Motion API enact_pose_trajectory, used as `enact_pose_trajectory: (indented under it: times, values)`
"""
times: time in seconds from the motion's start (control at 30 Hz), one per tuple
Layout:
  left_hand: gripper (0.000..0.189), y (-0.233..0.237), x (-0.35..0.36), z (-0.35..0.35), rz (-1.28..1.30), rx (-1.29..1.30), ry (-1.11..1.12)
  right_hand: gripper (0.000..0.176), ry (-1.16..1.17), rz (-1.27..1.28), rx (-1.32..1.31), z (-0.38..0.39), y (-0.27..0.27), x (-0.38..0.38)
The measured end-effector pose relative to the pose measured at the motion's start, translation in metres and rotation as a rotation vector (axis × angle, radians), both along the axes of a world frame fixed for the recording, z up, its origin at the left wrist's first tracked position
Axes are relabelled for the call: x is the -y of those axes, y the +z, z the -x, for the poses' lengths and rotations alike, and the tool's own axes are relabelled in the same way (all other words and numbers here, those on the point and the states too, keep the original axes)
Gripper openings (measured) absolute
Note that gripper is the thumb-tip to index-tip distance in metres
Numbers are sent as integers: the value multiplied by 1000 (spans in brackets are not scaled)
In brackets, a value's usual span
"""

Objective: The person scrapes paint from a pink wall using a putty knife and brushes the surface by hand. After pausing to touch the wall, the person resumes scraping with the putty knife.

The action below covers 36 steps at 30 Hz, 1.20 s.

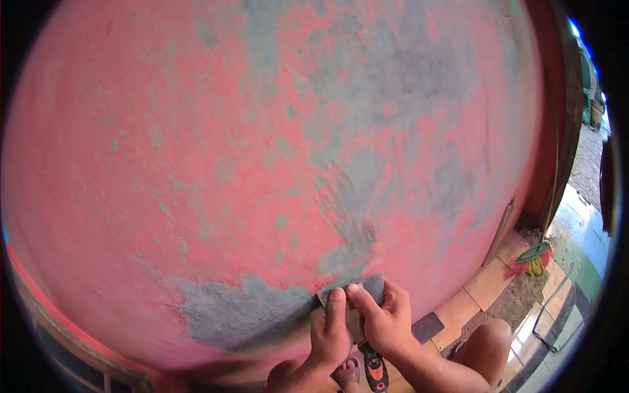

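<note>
A wide flat metal scraper blade (373,285) lies with its edge near or against the pink wall (216,177), which has patches of grey-green showing. My left hand (331,331) grips the blade's left part, thumb on its face. My right hand (388,318) grips the right part, its thumb beside the left one. Below the hands an orange and black handle (375,370) points down. Left of the blade is a large bare grey patch (242,311) low on the wall.
A green broom head with red and yellow bristles (536,257) lies on the tiled floor (475,288) at the right, near dirt and debris. A dark flat piece (428,327) rests on the tiles. My knee and a sandalled foot show at the bottom.
</note>
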<state>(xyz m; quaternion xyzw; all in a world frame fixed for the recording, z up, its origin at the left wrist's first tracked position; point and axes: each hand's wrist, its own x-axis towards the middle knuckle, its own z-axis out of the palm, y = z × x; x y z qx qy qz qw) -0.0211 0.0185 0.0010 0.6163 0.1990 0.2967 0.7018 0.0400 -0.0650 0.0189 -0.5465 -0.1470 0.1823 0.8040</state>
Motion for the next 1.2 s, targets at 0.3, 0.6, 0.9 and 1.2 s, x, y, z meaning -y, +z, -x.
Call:
enact_pose_trajectory:
  times: [0.3, 0.6, 0.9, 1.2]
  values:
    - [42, 6, 2, 1, -113, -28, -9, 23, -93, -28, -1, 9, -4, 0]
    - [41, 12, 2, 0, -101, -2, -31, 23, -135, -61, 41, 11, -3, -3]
    - [42, 12, 3, 2, -76, -32, -49, 22, -128, -52, 35, 13, -1, 0]
    - [41, 6, 3, 0, -74, 14, 14, 20, -107, -37, 81, 11, -4, 1]
